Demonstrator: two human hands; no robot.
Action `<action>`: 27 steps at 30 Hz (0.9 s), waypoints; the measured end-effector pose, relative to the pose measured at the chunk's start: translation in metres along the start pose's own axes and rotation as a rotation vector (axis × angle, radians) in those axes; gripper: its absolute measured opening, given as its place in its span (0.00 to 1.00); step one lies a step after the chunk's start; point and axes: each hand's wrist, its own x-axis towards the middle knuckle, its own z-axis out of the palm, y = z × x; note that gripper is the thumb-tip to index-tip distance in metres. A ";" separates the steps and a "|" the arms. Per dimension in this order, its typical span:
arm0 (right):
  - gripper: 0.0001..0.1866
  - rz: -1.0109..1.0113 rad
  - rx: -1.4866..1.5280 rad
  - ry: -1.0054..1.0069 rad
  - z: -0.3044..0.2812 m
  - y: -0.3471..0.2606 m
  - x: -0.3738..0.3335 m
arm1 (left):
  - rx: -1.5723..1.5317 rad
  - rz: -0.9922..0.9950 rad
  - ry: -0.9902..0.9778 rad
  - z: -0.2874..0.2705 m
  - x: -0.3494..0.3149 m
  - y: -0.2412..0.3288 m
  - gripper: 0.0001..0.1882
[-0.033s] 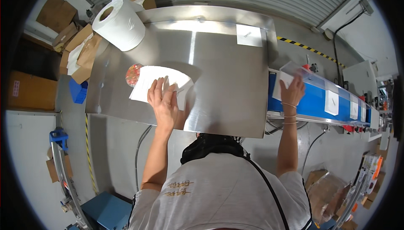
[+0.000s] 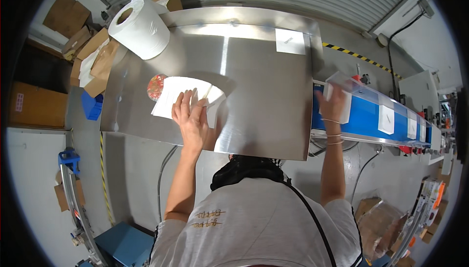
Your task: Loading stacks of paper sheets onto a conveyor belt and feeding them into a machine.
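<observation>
My left hand point(image 2: 189, 120) lies with its fingers spread on a loose stack of white paper sheets point(image 2: 183, 87) on the steel table. Partly under the stack's left edge is a round red patterned piece point(image 2: 155, 87). Off the table's right side, my right hand point(image 2: 332, 103) is over the start of the blue conveyor belt, its thumb apart from its fingers, slightly blurred. Right beside and partly behind it sits a flat white box point(image 2: 346, 111) on the belt. The hand appears to be off the box's sides.
The steel table point(image 2: 264, 96) bears a large white roll point(image 2: 141, 32) and a white card point(image 2: 290, 41). Further white boxes point(image 2: 386, 119) stand along the blue belt point(image 2: 367, 109), behind a clear guard point(image 2: 359, 89). Cardboard boxes point(image 2: 97, 67) and a blue bin point(image 2: 92, 106) are at the left.
My right hand has shifted slightly left, and the white box beside it now shows on the hand's right instead of its left. My left hand stays on the sheets.
</observation>
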 end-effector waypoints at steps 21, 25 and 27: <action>0.25 -0.226 -0.428 -0.518 0.053 0.075 -0.024 | -0.054 -0.047 -0.071 -0.014 0.008 -0.018 0.16; 0.26 0.508 0.001 -0.267 -0.006 0.032 0.000 | -0.030 -0.015 -0.038 -0.006 0.008 -0.018 0.14; 0.29 0.092 -0.418 0.075 0.007 0.014 -0.001 | -0.023 -0.039 -0.044 -0.008 0.007 -0.015 0.14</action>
